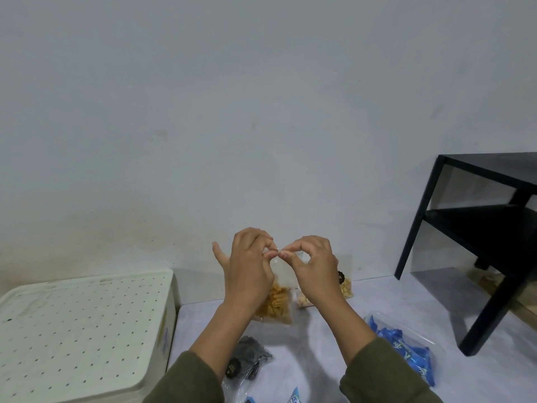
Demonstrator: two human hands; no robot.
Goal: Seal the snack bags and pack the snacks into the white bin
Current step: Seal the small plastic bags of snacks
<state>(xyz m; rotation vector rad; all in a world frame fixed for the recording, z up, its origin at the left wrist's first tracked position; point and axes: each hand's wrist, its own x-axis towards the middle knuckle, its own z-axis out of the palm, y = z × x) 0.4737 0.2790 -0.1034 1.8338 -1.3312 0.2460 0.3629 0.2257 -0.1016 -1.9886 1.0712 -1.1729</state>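
Both hands are raised in front of the wall, pinching the top edge of a clear snack bag (277, 298) of yellow-orange curls: the left hand (247, 267) holds a narrow grip of thumb and forefinger on the strip, and the right hand (312, 266) does the same just beside it, their fingertips nearly touching. The bag hangs between the wrists, its lower part partly hidden by the left hand. Behind the right hand stands a second clear bag (344, 282) of pale snacks with a small dark round label, its writing too small to read. On the grey bench (392, 303) nearer the person lies a bag of dark pieces (250, 362) with a black sticker, unreadable, and at right a clear pack of blue wrappers (406, 353) whose white lettering is blurred. The white bin (84, 333), its perforated lid on, sits at left. A black side table (479, 228) is cut off at right.
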